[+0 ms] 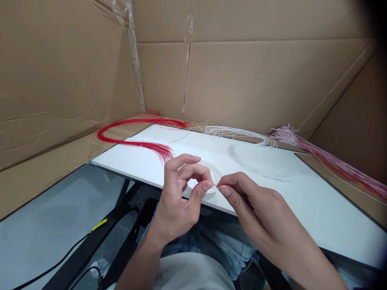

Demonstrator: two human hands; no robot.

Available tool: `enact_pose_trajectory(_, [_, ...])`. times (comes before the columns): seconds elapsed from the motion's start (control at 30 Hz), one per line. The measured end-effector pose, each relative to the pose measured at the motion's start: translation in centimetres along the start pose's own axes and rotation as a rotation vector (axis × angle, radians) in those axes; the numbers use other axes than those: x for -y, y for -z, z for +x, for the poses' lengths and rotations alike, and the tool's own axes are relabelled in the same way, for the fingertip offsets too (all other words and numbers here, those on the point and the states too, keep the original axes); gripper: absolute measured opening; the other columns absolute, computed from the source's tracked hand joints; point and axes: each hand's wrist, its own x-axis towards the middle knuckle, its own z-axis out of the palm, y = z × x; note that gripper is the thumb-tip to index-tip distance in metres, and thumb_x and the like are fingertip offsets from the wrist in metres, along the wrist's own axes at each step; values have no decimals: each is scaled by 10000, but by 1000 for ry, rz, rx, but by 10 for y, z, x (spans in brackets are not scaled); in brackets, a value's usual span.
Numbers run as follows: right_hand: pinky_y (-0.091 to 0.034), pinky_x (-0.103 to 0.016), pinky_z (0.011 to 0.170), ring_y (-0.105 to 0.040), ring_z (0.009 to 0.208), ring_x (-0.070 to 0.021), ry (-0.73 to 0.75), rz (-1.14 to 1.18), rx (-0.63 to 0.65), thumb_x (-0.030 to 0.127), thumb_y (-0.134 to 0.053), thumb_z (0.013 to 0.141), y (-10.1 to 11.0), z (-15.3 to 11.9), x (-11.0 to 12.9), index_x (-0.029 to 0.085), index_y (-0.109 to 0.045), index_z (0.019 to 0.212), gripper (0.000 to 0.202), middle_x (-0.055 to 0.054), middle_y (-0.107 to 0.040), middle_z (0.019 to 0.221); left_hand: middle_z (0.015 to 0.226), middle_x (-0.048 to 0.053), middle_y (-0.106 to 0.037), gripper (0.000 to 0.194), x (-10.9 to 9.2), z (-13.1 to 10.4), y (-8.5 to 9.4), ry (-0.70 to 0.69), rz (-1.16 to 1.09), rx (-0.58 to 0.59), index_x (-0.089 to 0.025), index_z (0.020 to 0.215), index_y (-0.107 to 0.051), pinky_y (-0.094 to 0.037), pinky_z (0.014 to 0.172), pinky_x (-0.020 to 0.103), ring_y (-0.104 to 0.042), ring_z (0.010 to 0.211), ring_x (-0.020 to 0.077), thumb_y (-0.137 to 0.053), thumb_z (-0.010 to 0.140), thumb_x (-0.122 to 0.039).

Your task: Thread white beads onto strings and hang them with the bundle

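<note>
My left hand (184, 193) pinches one end of a thin red strand (215, 185) between thumb and forefinger, its other fingers loosely curled. My right hand (254, 205) pinches the same strand a short way to the right, fingertips close to those of my left hand. Both hands are raised over the front edge of the white table (272, 201). A bundle of red strands (117, 141) curves in a U at the table's back left, its frayed end behind my left hand. Behind my hands, a pale round dish (213, 171) is partly hidden.
White strands (238, 132) lie looped at the back, with a fainter loop (256, 169) nearer. A mixed red and white bundle (332, 159) runs along the right. Cardboard walls (242, 76) enclose the table. A black cable (60, 257) hangs at lower left.
</note>
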Motion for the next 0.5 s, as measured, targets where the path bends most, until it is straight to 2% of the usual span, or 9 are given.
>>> enact_pose_trajectory(0.3, [-317, -232, 493, -387, 524, -102, -2, 6, -15, 371, -443, 1123, 0, 0, -3, 250, -581, 975, 236, 87, -451, 622, 883, -57, -666, 448, -2, 3, 10, 26, 34, -58, -306, 1307, -407, -523, 743, 195, -644, 790, 72, -667, 998, -113])
enact_pose_trajectory(0.4, [-316, -228, 489, -392, 520, -102, 28, 19, -16, 358, -455, 1122, -1, 1, -1, 262, -612, 1031, 205, 92, -456, 613, 906, -54, -676, 457, -2, 3, 8, 20, 25, -57, -310, 1314, -422, -550, 800, 205, -661, 827, 71, -672, 992, -102])
enact_pose_trajectory(0.5, [-304, -226, 487, -358, 520, -95, 78, 9, -70, 308, -485, 1108, -3, 3, 0, 249, -641, 982, 208, 88, -457, 618, 929, -50, -680, 474, -2, 1, 5, -2, 27, -56, -315, 1324, -437, -568, 849, 209, -671, 858, 69, -679, 984, -91])
